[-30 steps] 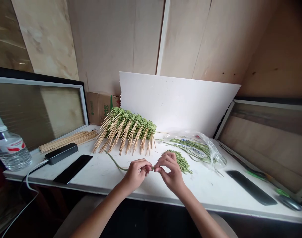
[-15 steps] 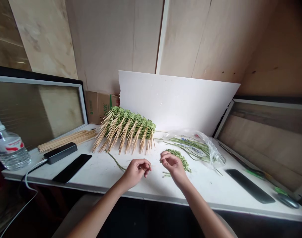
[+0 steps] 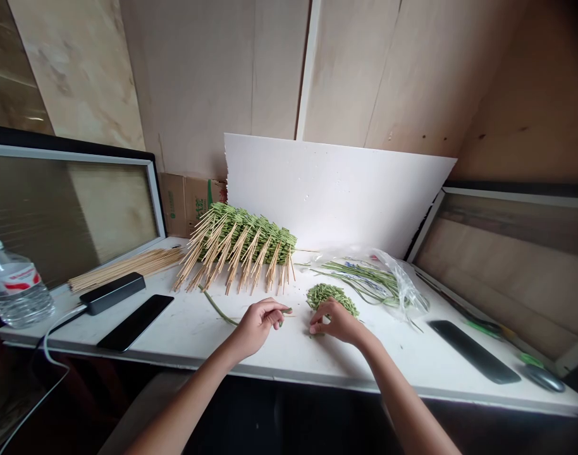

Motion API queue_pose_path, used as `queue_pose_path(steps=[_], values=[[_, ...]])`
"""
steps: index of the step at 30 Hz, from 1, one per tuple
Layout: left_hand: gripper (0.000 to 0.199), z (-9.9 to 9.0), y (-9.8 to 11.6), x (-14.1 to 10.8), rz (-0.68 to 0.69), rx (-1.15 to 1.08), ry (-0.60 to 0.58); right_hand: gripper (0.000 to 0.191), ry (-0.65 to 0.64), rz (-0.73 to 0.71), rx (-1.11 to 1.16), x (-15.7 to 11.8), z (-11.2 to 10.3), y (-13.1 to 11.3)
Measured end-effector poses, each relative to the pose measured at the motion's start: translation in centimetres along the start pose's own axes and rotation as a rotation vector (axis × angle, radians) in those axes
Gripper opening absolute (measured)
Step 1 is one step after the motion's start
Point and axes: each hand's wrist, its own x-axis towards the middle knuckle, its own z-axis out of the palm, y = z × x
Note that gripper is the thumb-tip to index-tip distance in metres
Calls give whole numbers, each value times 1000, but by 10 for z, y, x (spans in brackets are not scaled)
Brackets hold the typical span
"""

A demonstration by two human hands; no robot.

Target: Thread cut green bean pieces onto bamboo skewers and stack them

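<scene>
My left hand [image 3: 258, 325] is closed around short green stem pieces [image 3: 288, 310] that show at its fingertips, with a thin bamboo skewer [image 3: 291, 316] jutting out to the right. Behind that hand a longer green stem [image 3: 216, 306] reaches up and left over the table. My right hand [image 3: 335, 321] is low at the near left edge of a heap of cut green stem pieces [image 3: 324, 292]. Its thumb and fingers are pressed together near the tabletop, and what lies between them is mostly hidden.
Stacked skewers threaded with green pieces [image 3: 251, 234] lie at the back of the white table [image 3: 289, 360]. Bare skewers [image 3: 128, 265], a black box [image 3: 112, 292], a phone [image 3: 136, 322] and a bottle [image 3: 16, 287] are left. Long stems [image 3: 360, 278] in plastic and a dark slab [image 3: 473, 351] are right.
My right hand has come down from in front of the heap to the tabletop, uncovering more of the heap. Green pieces now show at the left hand's fingertips.
</scene>
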Motion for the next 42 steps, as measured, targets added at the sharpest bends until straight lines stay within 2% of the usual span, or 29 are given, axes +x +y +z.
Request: queue_pose_path(steps=[4, 6, 10, 14, 17, 22, 29, 33, 36, 40, 42], values=[[32, 2, -1, -2, 26, 60, -20, 32, 50, 3, 29, 0, -4, -13], [27, 5, -1, -2, -5, 67, 8, 36, 75, -30, 138, 0, -6, -26], [23, 10, 1, -4, -88, 8, 59, 37, 36, -140, 377, -3, -8, -59], [23, 8, 3, -4, -109, -1, 51, 29, 163, -142, 333, -6, -5, -76], [24, 5, 5, -3, -118, 73, 33, 28, 234, -139, 274, -6, -5, -76], [23, 3, 11, -3, -91, 162, 54, 25, 249, -223, 191, -6, -3, -77], [17, 8, 16, -5, 36, 251, 36, 17, 289, -333, 106, -5, 12, -89], [22, 10, 13, -5, 36, 104, 17, 24, 348, -369, 215, -2, 24, -88], [25, 12, 10, -5, 52, 11, -23, 33, 326, -345, 381, 1, 29, -83], [24, 11, 7, -4, 86, -69, -22, 46, 270, -305, 651, 4, 17, -67], [22, 8, 6, -2, 87, -82, 10, 44, 292, -251, 620, 5, 6, -54]])
